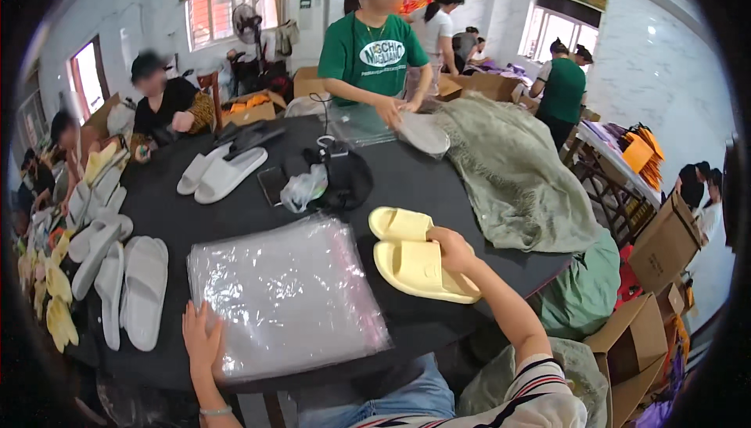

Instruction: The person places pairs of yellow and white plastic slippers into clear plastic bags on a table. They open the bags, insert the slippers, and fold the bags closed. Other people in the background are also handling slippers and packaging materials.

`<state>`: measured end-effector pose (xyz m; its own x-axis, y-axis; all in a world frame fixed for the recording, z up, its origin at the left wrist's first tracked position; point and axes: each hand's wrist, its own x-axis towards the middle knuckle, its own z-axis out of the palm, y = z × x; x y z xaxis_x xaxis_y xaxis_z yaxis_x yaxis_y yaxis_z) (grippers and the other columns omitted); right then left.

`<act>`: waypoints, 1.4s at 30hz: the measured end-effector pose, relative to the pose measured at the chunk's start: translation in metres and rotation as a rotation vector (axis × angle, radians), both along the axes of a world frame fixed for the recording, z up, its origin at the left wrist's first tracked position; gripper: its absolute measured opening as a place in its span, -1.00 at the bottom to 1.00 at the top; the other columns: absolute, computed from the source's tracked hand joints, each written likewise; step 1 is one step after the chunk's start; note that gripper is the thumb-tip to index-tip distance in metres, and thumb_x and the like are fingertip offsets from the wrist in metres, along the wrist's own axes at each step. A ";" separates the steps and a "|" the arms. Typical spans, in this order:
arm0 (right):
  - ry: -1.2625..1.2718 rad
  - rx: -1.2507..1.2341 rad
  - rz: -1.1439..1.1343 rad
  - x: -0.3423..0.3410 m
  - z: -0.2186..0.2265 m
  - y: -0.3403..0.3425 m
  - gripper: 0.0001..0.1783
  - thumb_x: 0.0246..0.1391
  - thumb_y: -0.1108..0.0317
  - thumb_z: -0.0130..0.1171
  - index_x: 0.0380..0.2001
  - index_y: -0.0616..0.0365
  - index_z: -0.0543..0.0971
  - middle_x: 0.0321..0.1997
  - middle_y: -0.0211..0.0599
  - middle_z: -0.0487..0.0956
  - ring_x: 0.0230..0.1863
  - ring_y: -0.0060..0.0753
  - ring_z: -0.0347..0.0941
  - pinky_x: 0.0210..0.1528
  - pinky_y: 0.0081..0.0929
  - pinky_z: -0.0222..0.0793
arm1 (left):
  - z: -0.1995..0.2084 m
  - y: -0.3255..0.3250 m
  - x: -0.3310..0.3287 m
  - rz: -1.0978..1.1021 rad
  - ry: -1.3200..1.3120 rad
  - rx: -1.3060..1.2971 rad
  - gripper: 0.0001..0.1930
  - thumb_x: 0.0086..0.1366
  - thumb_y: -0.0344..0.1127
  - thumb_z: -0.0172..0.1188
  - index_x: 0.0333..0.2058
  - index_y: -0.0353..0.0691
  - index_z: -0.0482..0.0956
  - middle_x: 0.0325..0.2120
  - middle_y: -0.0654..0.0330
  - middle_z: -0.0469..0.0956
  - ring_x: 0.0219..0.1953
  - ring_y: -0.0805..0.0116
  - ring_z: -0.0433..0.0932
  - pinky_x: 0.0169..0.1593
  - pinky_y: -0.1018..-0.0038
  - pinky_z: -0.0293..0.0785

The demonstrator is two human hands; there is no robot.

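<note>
A pair of pale yellow slippers point(411, 267) lies on the black table, right of centre. My right hand point(452, 250) is closed on the pair, with its fingers partly hidden behind the strap. In front of me is a stack of clear plastic bags point(282, 295) with a pinkish strip along its right side. At the stack's lower left edge rests my left hand point(203, 338), fingers stretched out and holding nothing. Several grey slippers point(145, 291) stand left of the bags. Farther back lies a white pair of slippers point(227, 174).
Behind the bags sit a black bag point(348, 181) and a crumpled clear bag point(305, 188). Across the table, a person in green point(375, 60) handles a light slipper point(425, 134). A grey-green cloth point(516, 178) drapes the right side. Open cardboard boxes point(630, 350) stand at lower right.
</note>
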<state>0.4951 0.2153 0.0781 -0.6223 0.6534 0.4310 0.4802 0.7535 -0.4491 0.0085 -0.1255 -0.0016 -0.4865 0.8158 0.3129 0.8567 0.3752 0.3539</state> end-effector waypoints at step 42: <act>0.052 -0.139 0.291 -0.171 -0.058 -0.066 -0.55 0.22 0.09 -0.02 0.04 0.14 0.46 0.06 -0.20 0.48 0.13 -0.13 0.33 0.15 -0.19 0.18 | 0.061 0.010 0.058 0.005 0.298 0.196 -0.52 0.13 -0.30 0.29 0.04 -0.29 0.48 0.07 -0.14 0.39 0.12 -0.09 0.35 0.20 0.16 0.24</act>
<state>0.3244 0.1498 0.0199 -0.7711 0.5064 0.3860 0.2274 0.7853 -0.5759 0.0661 -0.1150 0.0591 -0.3537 0.7239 0.5923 0.9316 0.3292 0.1541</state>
